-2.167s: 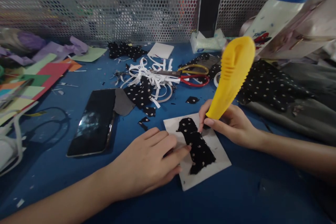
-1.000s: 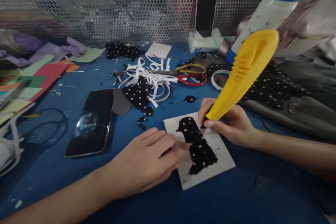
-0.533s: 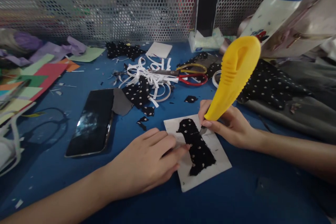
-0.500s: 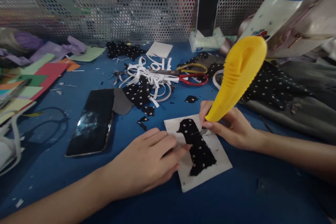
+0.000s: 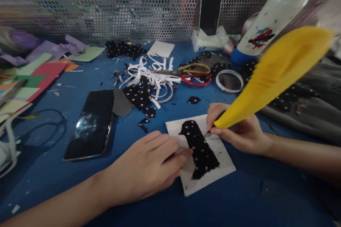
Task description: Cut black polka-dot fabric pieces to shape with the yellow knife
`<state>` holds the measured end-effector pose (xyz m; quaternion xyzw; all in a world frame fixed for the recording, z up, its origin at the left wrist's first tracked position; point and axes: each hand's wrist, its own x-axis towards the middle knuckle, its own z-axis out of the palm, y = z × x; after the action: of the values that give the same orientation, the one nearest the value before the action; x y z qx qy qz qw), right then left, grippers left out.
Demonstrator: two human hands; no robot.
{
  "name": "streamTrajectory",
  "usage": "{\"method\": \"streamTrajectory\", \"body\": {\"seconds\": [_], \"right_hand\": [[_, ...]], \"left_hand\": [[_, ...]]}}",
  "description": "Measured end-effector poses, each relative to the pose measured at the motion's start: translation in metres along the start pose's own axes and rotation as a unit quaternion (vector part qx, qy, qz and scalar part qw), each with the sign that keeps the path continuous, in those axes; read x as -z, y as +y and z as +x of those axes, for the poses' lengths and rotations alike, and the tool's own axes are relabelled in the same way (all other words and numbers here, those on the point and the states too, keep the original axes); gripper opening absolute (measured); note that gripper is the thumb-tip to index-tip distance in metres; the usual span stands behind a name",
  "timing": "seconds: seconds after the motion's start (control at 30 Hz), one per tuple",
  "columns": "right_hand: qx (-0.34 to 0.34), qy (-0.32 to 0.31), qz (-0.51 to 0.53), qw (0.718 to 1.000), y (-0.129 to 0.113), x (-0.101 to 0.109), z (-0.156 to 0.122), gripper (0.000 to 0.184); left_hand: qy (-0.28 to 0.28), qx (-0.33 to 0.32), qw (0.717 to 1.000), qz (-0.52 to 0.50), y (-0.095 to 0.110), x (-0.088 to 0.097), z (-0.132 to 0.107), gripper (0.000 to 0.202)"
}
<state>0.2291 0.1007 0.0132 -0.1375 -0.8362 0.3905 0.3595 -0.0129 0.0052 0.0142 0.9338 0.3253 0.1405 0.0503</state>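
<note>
Black dotted fabric (image 5: 205, 156) lies on white card (image 5: 225, 164). Left hand (image 5: 149, 165) at the card's left edge: fingers loosely bent, clasping nothing, index fingertip touching the fabric. Right hand (image 5: 239, 133) at the card's upper right: thumb and fingers pinch the yellow knife (image 5: 271, 78) near its lower end; handle slants up and right, blade tip at the fabric's right edge. Left of card: dark phone (image 5: 90, 124). Beyond card: scissors (image 5: 181, 73) on white strips (image 5: 141, 71); white ring (image 5: 229, 91) farther right; bottle (image 5: 273, 21) behind, far right.
</note>
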Motion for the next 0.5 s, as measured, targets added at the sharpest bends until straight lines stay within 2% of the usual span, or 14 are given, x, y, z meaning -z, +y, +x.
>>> {"method": "streamTrajectory", "body": {"seconds": [0.07, 0.13, 0.37, 0.5], "right_hand": [[0.013, 0.041, -0.002, 0.999, -0.0001, -0.0001, 0.0003, 0.003], [0.005, 0.05, -0.002, 0.999, -0.0002, -0.0001, 0.0014, 0.003], [-0.043, -0.053, 0.016, 0.998, -0.0018, 0.0003, 0.0063, 0.008], [-0.031, -0.033, 0.005, 0.999, -0.0039, 0.0025, 0.0057, 0.01]], "left_hand": [[0.003, -0.003, 1.0, -0.006, -0.0001, 0.0002, 0.0009, 0.026], [0.006, -0.003, 1.0, -0.006, -0.0002, 0.0002, 0.0012, 0.026], [0.004, 0.003, 1.0, -0.003, 0.0005, -0.0006, 0.0, 0.026], [0.009, 0.0, 1.0, 0.003, 0.0008, -0.0014, -0.0002, 0.028]]}}
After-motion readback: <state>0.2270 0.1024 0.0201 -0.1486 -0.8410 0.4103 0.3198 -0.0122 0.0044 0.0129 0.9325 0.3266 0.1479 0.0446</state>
